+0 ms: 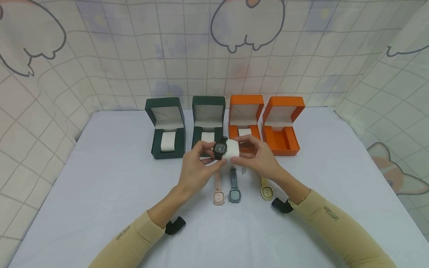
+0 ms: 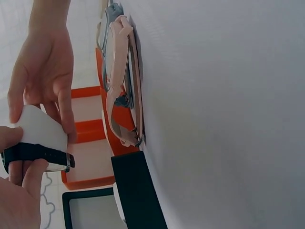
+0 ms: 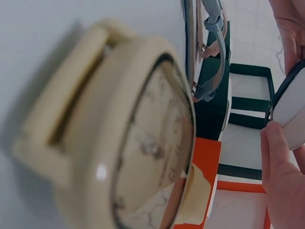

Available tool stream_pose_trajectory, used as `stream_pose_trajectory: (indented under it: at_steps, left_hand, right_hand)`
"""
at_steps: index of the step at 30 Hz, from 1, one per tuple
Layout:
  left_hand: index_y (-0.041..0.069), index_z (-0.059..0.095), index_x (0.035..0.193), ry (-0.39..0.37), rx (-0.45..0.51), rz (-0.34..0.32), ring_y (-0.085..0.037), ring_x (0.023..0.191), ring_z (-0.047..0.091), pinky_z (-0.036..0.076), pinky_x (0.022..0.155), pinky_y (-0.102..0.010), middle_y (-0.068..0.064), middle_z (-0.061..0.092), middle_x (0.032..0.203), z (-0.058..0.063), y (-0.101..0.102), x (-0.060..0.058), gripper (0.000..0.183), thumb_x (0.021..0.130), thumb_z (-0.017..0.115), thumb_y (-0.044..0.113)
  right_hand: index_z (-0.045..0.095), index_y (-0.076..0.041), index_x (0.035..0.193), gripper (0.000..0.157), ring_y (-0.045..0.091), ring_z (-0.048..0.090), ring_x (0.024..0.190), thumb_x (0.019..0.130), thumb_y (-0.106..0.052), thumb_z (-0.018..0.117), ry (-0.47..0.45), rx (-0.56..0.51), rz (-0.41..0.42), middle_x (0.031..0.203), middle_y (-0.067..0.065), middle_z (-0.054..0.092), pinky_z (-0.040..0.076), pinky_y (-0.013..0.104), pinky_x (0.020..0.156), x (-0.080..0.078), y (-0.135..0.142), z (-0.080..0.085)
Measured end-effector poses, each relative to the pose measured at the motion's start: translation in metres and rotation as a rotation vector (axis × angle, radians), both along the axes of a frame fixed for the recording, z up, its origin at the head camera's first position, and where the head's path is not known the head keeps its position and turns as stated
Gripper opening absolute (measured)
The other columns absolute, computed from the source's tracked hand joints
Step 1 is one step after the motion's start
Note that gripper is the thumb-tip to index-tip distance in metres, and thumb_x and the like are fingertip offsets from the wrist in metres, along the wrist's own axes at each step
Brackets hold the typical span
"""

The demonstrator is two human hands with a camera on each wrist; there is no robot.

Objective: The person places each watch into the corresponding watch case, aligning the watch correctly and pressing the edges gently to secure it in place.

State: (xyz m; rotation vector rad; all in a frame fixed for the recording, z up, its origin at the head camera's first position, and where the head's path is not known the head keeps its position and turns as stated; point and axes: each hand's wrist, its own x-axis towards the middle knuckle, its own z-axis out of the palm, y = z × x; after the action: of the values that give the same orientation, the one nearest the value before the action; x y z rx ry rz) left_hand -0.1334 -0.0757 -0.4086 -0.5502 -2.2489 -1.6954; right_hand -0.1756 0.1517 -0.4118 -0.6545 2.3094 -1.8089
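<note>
Over the middle of the table, both hands hold a black watch on a white watch cushion. My left hand pinches the watch and its strap from the left, thumb below and fingers above. From the other side, my right hand grips the cushion's end between thumb and fingers. In the left wrist view the dark strap lies across the cushion, its buckle at one edge. A pink watch, a blue watch and a yellow watch lie below the hands.
Two green boxes stand open at the back, one left and one beside it; each has a white cushion. Right of them is an orange box with a cushion, then another orange box whose compartment shows none. A patterned curtain hangs behind.
</note>
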Motion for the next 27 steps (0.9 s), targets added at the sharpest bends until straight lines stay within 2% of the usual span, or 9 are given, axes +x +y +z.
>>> stream_pose_trajectory:
  at_steps: [7,15,20,23,27]
  left_hand:
    - [-0.006,0.059,0.116,0.033,-0.012,0.031,-0.022,0.091,0.067,0.060,0.083,-0.031,-0.013,0.065,0.098,-0.001,0.003,0.000,0.041,0.082,0.082,-0.008]
    - [-0.005,0.058,0.112,0.090,-0.048,0.056,-0.021,0.088,0.067,0.059,0.081,-0.026,-0.012,0.064,0.094,-0.001,0.005,0.000,0.037,0.081,0.079,-0.009]
    - [-0.005,0.060,0.111,0.091,-0.056,0.062,-0.021,0.089,0.067,0.060,0.081,-0.031,-0.013,0.065,0.097,-0.002,0.003,-0.001,0.035,0.082,0.079,-0.008]
    - [-0.004,0.061,0.115,0.065,-0.030,0.021,-0.021,0.092,0.067,0.060,0.082,-0.033,-0.013,0.066,0.100,-0.003,0.000,-0.002,0.037,0.083,0.080,-0.006]
    - [-0.005,0.061,0.123,-0.003,0.073,-0.121,-0.025,0.098,0.066,0.059,0.087,-0.036,-0.015,0.066,0.110,-0.001,-0.009,-0.003,0.040,0.086,0.076,-0.011]
  right_hand:
    - [0.056,-0.003,0.136,0.058,0.034,0.062,0.121,0.086,-0.006,0.084,-0.010,-0.043,-0.002,0.136,0.012,0.055,0.055,0.034,0.094,0.000,-0.003,-0.001]
    - [0.059,-0.006,0.132,0.059,0.030,0.062,0.118,0.082,-0.012,0.089,0.052,-0.013,-0.042,0.128,0.008,0.059,0.055,0.031,0.095,0.001,-0.006,-0.001]
    - [0.059,-0.006,0.130,0.060,0.030,0.063,0.116,0.080,-0.012,0.091,0.054,-0.009,-0.061,0.125,0.008,0.060,0.055,0.031,0.094,0.001,-0.007,-0.003]
    - [0.058,-0.006,0.131,0.063,0.030,0.063,0.116,0.079,-0.011,0.092,0.061,-0.007,-0.058,0.127,0.009,0.060,0.055,0.031,0.094,0.000,-0.006,-0.001]
    - [0.058,-0.004,0.132,0.063,0.031,0.063,0.116,0.078,-0.007,0.091,0.064,-0.012,-0.043,0.130,0.010,0.059,0.055,0.030,0.094,-0.001,-0.002,0.001]
